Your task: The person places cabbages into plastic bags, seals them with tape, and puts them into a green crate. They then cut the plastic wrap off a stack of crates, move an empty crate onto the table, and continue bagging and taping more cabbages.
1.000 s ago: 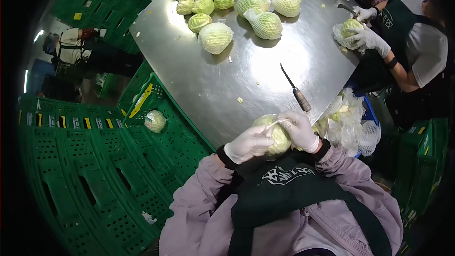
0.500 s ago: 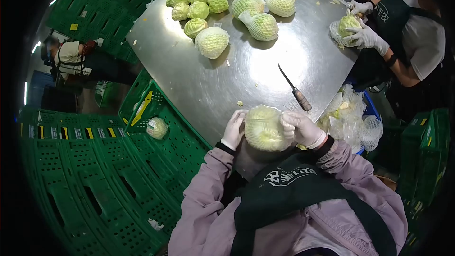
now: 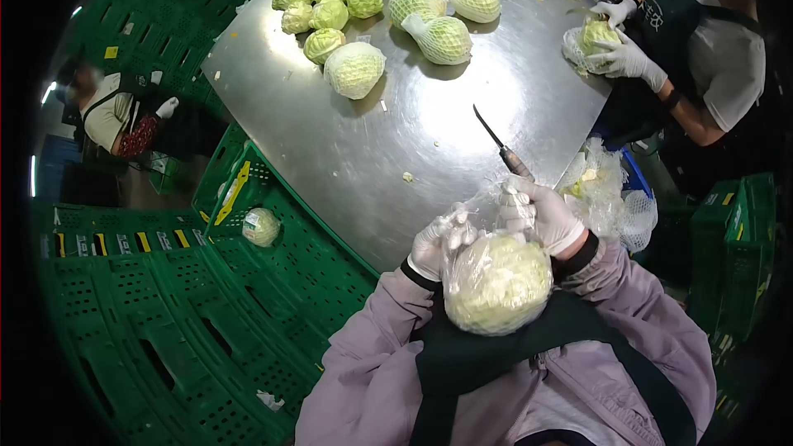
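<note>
A pale green cabbage (image 3: 498, 283) in a clear plastic bag hangs in front of my chest, close to the camera. My left hand (image 3: 439, 242), in a white glove, grips the bag's gathered top on the left. My right hand (image 3: 541, 213), also gloved, pinches the bag's top on the right. Both hands are at the near edge of the steel table (image 3: 363, 149). A knife (image 3: 502, 149) with a wooden handle lies on the table just beyond my right hand.
Several cabbages (image 3: 355, 69), some netted, lie at the table's far end. Across the table a person's gloved hands (image 3: 621, 56) hold another cabbage. Green crates (image 3: 165, 314) fill the left; one holds a wrapped cabbage (image 3: 261, 226). A heap of plastic and netting (image 3: 610, 198) sits at the right.
The bagged cabbage has come up off the table edge toward my chest. My hands moved from its sides to the top of the bag.
</note>
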`<state>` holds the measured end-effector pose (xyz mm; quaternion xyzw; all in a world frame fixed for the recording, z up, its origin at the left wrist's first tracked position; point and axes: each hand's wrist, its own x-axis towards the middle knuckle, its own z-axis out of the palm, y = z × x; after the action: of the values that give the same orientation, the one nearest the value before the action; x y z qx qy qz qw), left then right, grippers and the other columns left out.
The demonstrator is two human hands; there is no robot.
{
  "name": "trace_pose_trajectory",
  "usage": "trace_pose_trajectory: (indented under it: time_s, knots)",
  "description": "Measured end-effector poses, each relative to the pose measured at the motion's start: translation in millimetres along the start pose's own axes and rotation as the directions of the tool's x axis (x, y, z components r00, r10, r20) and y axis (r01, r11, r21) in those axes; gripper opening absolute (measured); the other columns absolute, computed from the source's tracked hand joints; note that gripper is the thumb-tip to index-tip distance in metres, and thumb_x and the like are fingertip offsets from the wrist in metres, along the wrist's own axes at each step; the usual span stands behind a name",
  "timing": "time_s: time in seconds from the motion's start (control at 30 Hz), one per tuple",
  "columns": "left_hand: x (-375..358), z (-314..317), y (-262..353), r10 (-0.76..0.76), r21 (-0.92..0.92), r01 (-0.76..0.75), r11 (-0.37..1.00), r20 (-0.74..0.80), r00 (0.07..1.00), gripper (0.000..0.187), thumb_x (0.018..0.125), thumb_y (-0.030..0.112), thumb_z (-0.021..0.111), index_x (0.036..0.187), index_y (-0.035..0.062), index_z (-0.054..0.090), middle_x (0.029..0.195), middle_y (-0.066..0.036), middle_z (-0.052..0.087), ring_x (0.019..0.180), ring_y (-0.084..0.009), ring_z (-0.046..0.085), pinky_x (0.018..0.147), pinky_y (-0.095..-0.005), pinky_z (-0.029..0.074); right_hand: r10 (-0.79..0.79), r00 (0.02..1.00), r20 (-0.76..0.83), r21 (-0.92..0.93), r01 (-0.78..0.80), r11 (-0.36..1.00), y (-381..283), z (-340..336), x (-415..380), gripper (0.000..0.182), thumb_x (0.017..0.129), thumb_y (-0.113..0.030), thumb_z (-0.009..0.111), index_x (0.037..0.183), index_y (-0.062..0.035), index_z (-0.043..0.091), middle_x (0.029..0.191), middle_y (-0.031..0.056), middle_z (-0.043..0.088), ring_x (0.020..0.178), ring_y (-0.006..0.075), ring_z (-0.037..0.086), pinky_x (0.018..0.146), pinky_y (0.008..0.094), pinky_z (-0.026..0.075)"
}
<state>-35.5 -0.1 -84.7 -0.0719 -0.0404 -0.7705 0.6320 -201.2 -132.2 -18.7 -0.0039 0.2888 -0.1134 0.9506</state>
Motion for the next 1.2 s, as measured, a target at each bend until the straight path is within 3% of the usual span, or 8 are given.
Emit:
trace_pose_trajectory:
  time_s: [0.23,0.37,0.5,0.57,0.63,0.77,0.87,1.2]
  knots:
    - [1,-34,-13,-0.202,0.533,0.175,0.828,-0.008,0.979,0.070,0.093,0.055,0.033,0.136,-0.0003,0.032,0.138,-0.016,0.040,0.122,-0.0267,0.044,0.105,-0.0400,0.035,0.067,0.899,0.433,-0.310,0.079,0.947,30,76,-39,0.029,0.098,-0.022,0.044,0.073,-0.0090,0.045,0.057,-0.0059,0.036,0.046,0.0042,0.032,0.043,0.0185,0.025]
    - [11,7,10,-0.436,0.158,0.437,0.885,-0.041,0.899,0.088,0.090,0.067,0.025,0.135,-0.0075,0.034,0.135,-0.021,0.044,0.122,-0.0301,0.046,0.106,-0.0415,0.035,-0.438,0.871,0.222,-0.676,0.461,0.574,13,98,-52,0.034,0.099,-0.029,0.043,0.072,-0.0083,0.047,0.055,-0.0044,0.040,0.046,0.0045,0.035,0.043,0.0184,0.029]
    - [30,56,9,-0.363,0.389,0.340,0.856,-0.014,0.932,0.104,0.074,0.078,0.044,0.125,-0.0131,0.045,0.125,-0.024,0.051,0.118,-0.0298,0.049,0.102,-0.0411,0.037,-0.574,0.811,-0.110,-0.351,0.509,0.786,-49,73,-5,0.021,0.093,-0.022,0.048,0.073,-0.0135,0.048,0.057,-0.0038,0.041,0.049,0.0073,0.037,0.043,0.0238,0.032]
    - [30,52,14,-0.435,0.322,0.377,0.868,0.131,0.891,0.088,0.084,0.065,0.049,0.125,-0.0129,0.046,0.127,-0.024,0.050,0.119,-0.0285,0.049,0.102,-0.0400,0.036,-0.634,0.701,-0.327,-0.433,0.485,0.760,-76,45,22,0.017,0.091,-0.021,0.050,0.077,-0.0130,0.049,0.060,-0.0034,0.045,0.049,0.0082,0.038,0.044,0.0230,0.033]
    - [41,59,21,-0.430,0.654,0.290,0.699,0.060,0.901,0.060,0.092,0.040,0.045,0.123,-0.0118,0.048,0.123,-0.022,0.054,0.117,-0.0272,0.050,0.103,-0.0381,0.036,-0.303,0.943,0.138,-0.498,0.330,0.802,-114,-46,62,0.014,0.091,-0.023,0.053,0.085,-0.0111,0.053,0.066,-0.0024,0.049,0.052,0.0087,0.043,0.045,0.0218,0.037]
    - [25,59,22,-0.215,0.565,0.324,0.759,-0.252,0.943,0.044,0.097,0.027,0.042,0.120,-0.0087,0.053,0.120,-0.020,0.057,0.116,-0.0269,0.052,0.103,-0.0382,0.037,-0.458,0.883,0.104,-0.931,0.248,0.267,-40,-52,21,0.035,0.096,-0.036,0.049,0.113,-0.0051,0.050,0.098,0.0036,0.059,0.075,0.0085,0.055,0.060,0.0229,0.045]
    - [15,73,15,0.127,0.603,0.158,0.782,-0.402,0.907,0.044,0.097,0.028,0.041,0.130,-0.0013,0.044,0.132,-0.018,0.046,0.120,-0.0256,0.048,0.103,-0.0399,0.038,0.088,0.994,0.061,-0.535,-0.042,0.844,14,-55,-20,0.065,0.096,-0.053,0.036,0.144,-0.0110,0.027,0.149,0.0084,0.027,0.133,0.0203,0.034,0.102,0.0378,0.039]
    - [51,126,-28,0.141,0.268,-0.097,0.959,-0.150,0.978,0.036,0.100,0.035,0.034,0.132,0.0308,0.048,0.140,0.010,0.045,0.138,-0.0273,0.025,0.113,-0.0549,0.012,0.022,1.000,-0.016,-0.091,-0.024,0.996,30,-93,-5,0.061,0.095,-0.051,0.042,0.133,-0.0028,0.043,0.128,0.0167,0.052,0.112,0.0224,0.055,0.096,0.0377,0.047]
